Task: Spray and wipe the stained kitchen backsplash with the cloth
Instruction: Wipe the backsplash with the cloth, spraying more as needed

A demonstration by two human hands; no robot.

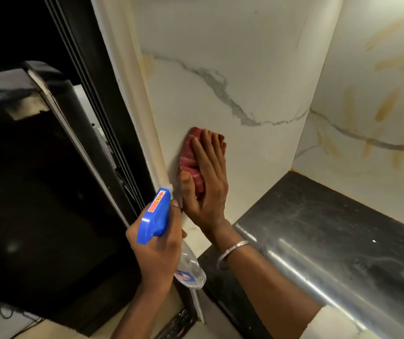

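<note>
Pressing the red cloth [190,152] flat on the backsplash [220,69], the right hand [208,189] has its fingers [206,148] straight and together; the left hand [158,255] has its fingers clamped round the spray bottle [154,216] (blue head).

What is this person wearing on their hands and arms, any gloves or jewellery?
No gloves: both the left hand and the right hand are bare. A thin silver-coloured bangle circles the right wrist. A pale cream sleeve shows high on the right arm at the frame's bottom edge; the left forearm shows no sleeve.
</note>
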